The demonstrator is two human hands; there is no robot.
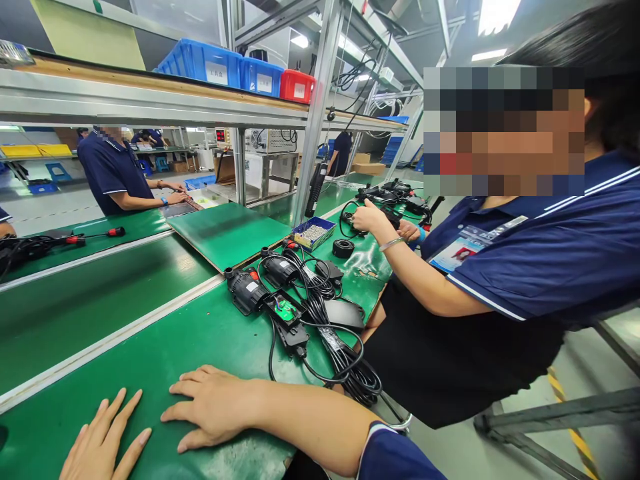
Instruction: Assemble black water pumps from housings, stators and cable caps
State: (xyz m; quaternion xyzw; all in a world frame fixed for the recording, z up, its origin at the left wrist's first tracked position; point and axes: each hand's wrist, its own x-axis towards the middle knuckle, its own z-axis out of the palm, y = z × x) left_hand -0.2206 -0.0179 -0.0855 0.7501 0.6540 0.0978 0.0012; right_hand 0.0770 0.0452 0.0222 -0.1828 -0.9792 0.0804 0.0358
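Note:
My left hand (pixel 104 437) rests on the green tabletop (pixel 165 347) at the lower left, fingers spread and holding nothing. Beside it my right hand (pixel 213 408) lies palm down on the same surface, its fingers apart and empty. Beyond my right forearm are two black pumps, a nearer pump (pixel 247 289) and a farther pump (pixel 279 269). An opened black box shows a green circuit board (pixel 287 309) inside. Bundled black cable (pixel 333 340) lies to the right of it, close to my right forearm, with a dark grey cover (pixel 344 313) among the loops.
A co-worker (pixel 500 267) sits at the right, both hands at black parts. Near them are a blue box of small metal parts (pixel 314 233) and a black tape roll (pixel 343 249). A green board (pixel 235 233) bridges the conveyor (pixel 100 313). An electric screwdriver (pixel 316 187) hangs by a post.

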